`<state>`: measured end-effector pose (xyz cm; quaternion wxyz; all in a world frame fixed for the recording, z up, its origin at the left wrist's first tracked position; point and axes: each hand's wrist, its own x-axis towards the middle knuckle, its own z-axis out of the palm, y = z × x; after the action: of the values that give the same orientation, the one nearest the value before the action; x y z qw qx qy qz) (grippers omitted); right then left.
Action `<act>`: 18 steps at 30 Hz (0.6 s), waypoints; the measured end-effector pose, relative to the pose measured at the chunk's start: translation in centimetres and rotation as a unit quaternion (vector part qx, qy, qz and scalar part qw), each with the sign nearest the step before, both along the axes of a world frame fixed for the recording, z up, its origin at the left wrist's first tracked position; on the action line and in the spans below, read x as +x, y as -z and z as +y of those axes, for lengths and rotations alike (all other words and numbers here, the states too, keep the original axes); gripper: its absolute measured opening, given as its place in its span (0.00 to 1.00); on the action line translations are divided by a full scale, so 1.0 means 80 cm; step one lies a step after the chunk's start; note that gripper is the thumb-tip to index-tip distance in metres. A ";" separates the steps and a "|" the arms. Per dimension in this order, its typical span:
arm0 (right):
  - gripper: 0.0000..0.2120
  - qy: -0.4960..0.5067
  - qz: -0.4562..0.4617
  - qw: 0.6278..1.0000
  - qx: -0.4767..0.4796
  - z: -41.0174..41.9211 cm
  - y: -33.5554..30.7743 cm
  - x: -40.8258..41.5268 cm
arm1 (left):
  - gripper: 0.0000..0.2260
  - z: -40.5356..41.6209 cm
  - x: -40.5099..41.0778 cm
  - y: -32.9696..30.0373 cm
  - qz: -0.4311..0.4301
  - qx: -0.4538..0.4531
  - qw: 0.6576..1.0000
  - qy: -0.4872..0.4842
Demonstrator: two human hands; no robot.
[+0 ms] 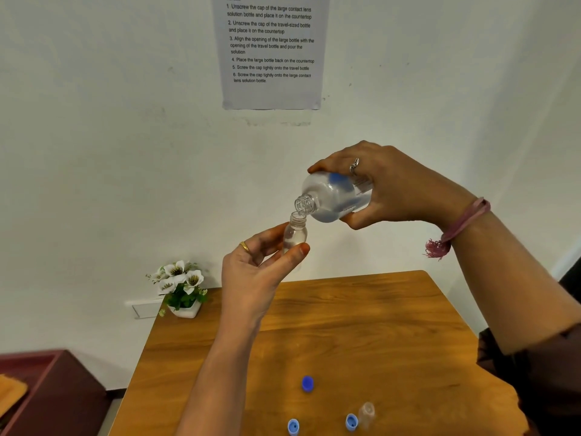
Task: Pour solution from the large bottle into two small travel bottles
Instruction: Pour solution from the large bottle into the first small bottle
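My right hand [396,187] grips the large clear bottle [333,196] with a blue label, tipped so its open neck points down-left. Its mouth touches the open top of a small clear travel bottle [295,232], held upright in my left hand [257,272] between thumb and fingers. Both are raised above the wooden table [393,325]. A second small clear travel bottle [367,413] stands uncapped near the table's front edge. A dark blue cap [307,383] lies mid-table; two light blue caps [293,426] [351,422] lie near the front.
A white pot of white flowers [182,291] stands at the table's back left corner. A printed instruction sheet [272,51] hangs on the wall. A dark red piece of furniture [53,391] sits low at the left.
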<state>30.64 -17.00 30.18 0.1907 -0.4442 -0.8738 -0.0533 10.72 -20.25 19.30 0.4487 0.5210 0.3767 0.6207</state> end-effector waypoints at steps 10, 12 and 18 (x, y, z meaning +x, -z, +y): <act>0.37 0.001 -0.007 1.000 0.001 0.001 0.000 0.002 | 0.14 0.000 0.001 0.001 0.000 -0.001 1.000 0.001; 0.37 0.000 -0.011 1.000 0.003 0.002 0.000 0.003 | 0.14 0.001 0.002 0.001 0.001 0.001 1.000 0.001; 0.37 0.001 -0.013 1.000 0.004 0.003 -0.001 0.005 | 0.14 0.000 0.003 0.001 -0.002 0.001 1.000 0.005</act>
<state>31.01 -16.80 30.26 0.1809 -0.4435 -0.8756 -0.0631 10.94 -20.25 19.25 0.4518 0.5219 0.3725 0.6203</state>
